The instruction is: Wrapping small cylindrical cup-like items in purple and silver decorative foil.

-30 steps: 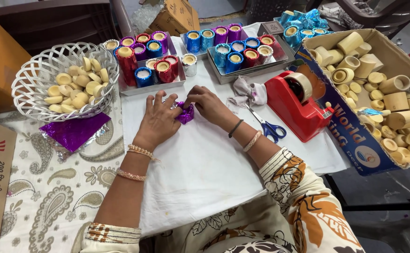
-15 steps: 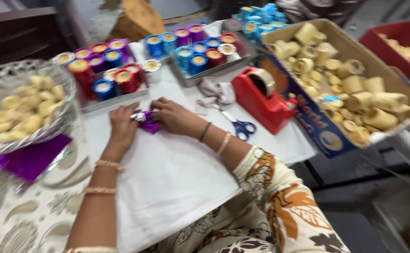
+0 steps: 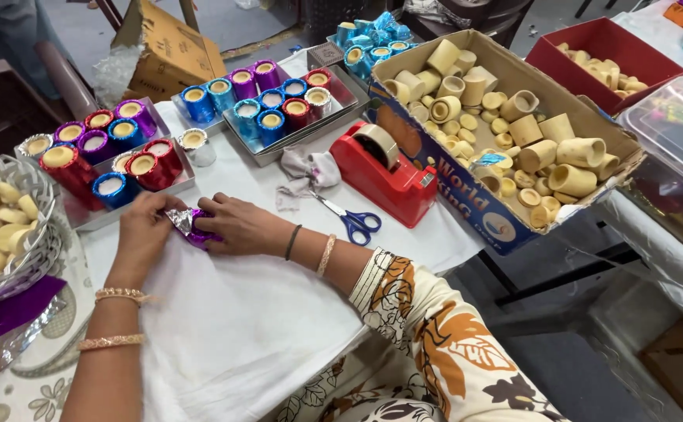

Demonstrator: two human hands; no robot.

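Both my hands rest on a white cloth [image 3: 224, 328] and grip one small piece wrapped in purple foil [image 3: 191, 227]. My left hand [image 3: 144, 229] holds its left side, fingers curled over the silver edge of the foil. From the right, my right hand [image 3: 241, 225] presses on the same piece. Most of what the foil wraps is hidden under my fingers.
Steel trays [image 3: 277, 145] with foil-wrapped cups stand behind my hands. A white basket [image 3: 35, 242] of pale pieces and purple foil sheets [image 3: 5, 312] lie left. Blue-handled scissors [image 3: 351, 222], a red tape dispenser [image 3: 384, 173], a cardboard box [image 3: 466, 205] of plain cups and a red bin [image 3: 603, 47] lie right.
The view has swung to the right, bringing the cardboard box and red bin into full sight. My hands stay on the purple foil piece in the same grip.
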